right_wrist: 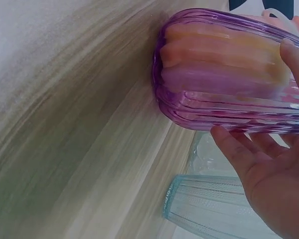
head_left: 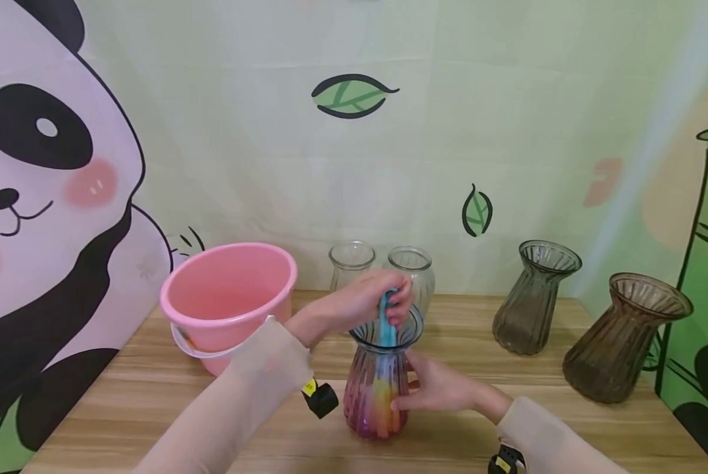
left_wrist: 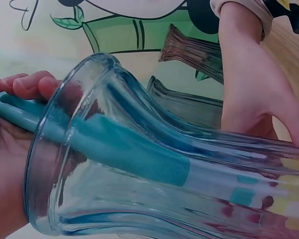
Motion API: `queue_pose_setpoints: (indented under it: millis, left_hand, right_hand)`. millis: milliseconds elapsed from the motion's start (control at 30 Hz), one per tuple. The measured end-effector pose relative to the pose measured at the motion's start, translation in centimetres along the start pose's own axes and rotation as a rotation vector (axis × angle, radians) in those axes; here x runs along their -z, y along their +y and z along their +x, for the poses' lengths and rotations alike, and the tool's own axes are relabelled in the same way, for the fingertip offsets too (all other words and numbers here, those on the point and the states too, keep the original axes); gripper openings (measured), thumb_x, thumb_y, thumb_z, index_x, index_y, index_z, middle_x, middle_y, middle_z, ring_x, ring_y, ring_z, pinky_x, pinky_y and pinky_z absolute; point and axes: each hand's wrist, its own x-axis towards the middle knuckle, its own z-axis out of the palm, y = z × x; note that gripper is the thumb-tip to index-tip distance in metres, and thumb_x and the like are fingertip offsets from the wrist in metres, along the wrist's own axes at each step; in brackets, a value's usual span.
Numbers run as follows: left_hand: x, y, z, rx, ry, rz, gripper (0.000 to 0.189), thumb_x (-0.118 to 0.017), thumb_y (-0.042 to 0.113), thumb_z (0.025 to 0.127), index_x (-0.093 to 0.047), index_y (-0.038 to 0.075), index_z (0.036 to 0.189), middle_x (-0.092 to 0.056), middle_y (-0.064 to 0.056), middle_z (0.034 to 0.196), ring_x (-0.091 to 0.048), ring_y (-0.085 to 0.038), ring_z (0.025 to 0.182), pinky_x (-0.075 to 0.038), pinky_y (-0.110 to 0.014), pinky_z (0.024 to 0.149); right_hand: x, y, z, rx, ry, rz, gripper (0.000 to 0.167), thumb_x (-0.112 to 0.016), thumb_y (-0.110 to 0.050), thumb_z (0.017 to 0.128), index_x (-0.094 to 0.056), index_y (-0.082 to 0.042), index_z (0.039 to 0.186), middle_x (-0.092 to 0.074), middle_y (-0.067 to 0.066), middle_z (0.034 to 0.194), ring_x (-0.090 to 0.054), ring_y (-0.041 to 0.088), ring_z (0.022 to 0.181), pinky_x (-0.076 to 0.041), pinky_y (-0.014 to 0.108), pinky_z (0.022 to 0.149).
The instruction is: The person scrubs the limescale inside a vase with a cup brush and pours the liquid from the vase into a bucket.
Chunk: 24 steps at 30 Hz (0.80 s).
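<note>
Gently, I should turn the teal-handled brush (head_left: 386,332) my left hand (head_left: 370,300) grips, my right hand (head_left: 439,387) holding the vase (head_left: 362,387).

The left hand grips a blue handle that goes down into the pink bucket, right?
Not quite: the blue handle goes down into the vase, not the bucket, as the head view shows. The left hand does grip it.

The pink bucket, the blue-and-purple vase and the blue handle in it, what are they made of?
The bucket is probably plastic: one even pink, smooth, softly shiny. The vase looks like glossy tinted glass, because the handle shows through its ribbed side, though clear plastic is possible. The handle seems plastic: evenly blue, rather matte, finely ridged.
</note>
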Motion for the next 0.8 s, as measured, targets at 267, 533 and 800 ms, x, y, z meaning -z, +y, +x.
queue_pose_setpoints:
  millis: [267, 533, 800]
  left_hand:
    - [-0.1, -0.5, -0.2, -0.02, -0.007, -0.004, 0.033, -0.022, 0.015, 0.096, -0.025, 0.006, 0.064, -0.03, -0.001, 0.058, -0.034, -0.018, 0.054, -0.036, -0.027, 0.059]
    - [-0.3, -0.5, -0.4, -0.019, 0.089, -0.059, 0.034, -0.025, 0.013, 0.093, -0.025, 0.011, 0.06, -0.028, 0.004, 0.052, -0.028, -0.014, 0.048, -0.031, -0.026, 0.055]
    - [-0.7, 2.1, 0.2, -0.003, 0.121, -0.087, 0.033, -0.026, 0.012, 0.09, -0.024, 0.011, 0.057, -0.028, 0.006, 0.049, -0.025, -0.013, 0.045, -0.028, -0.026, 0.051]
  right_hand:
    - [0.7, 0.0, 0.1, 0.021, -0.079, 0.037, 0.065, -0.068, -0.019, 0.081, -0.031, 0.002, 0.13, -0.045, 0.017, 0.128, -0.044, 0.033, 0.122, -0.045, 0.034, 0.094]
    - [0.5, 0.0, 0.3, -0.008, -0.061, 0.068, 0.063, -0.071, -0.016, 0.078, -0.036, 0.005, 0.126, -0.05, 0.019, 0.125, -0.048, 0.034, 0.119, -0.048, 0.029, 0.089]
    - [0.6, -0.2, 0.3, -0.023, -0.021, -0.003, 0.062, -0.074, -0.019, 0.076, -0.041, 0.003, 0.123, -0.055, 0.017, 0.121, -0.053, 0.034, 0.114, -0.05, 0.026, 0.083]
